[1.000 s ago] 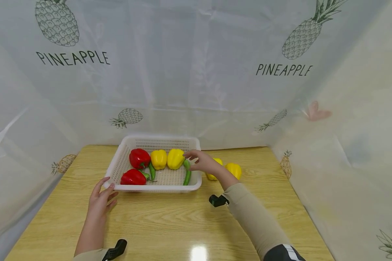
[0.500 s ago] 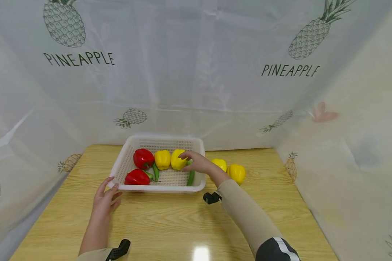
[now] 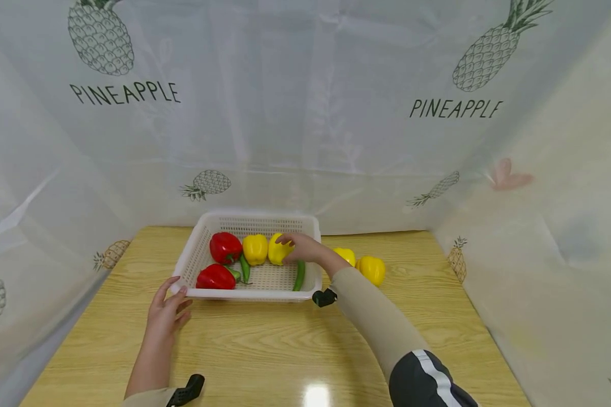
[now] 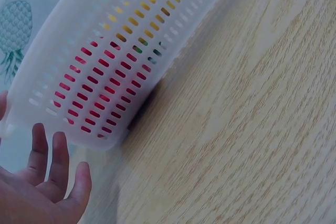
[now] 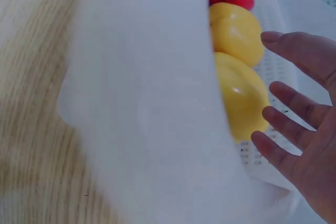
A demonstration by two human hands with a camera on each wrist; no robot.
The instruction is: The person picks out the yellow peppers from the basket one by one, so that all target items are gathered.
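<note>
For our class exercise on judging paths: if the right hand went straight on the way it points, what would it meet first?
Probably the nearest yellow pepper in the white basket; the right hand overlaps that pepper in the head view, though contact is unclear.

The bare left hand (image 4: 42,192), fingers loosely extended, sits at the corner of a white, slotted plastic basket (image 4: 47,51). Red shapes (image 4: 104,98) show through the slots nearest the fingers, yellow ones (image 4: 131,21) farther off; pale wood-grain tabletop (image 4: 236,103) spreads rightward.
</note>
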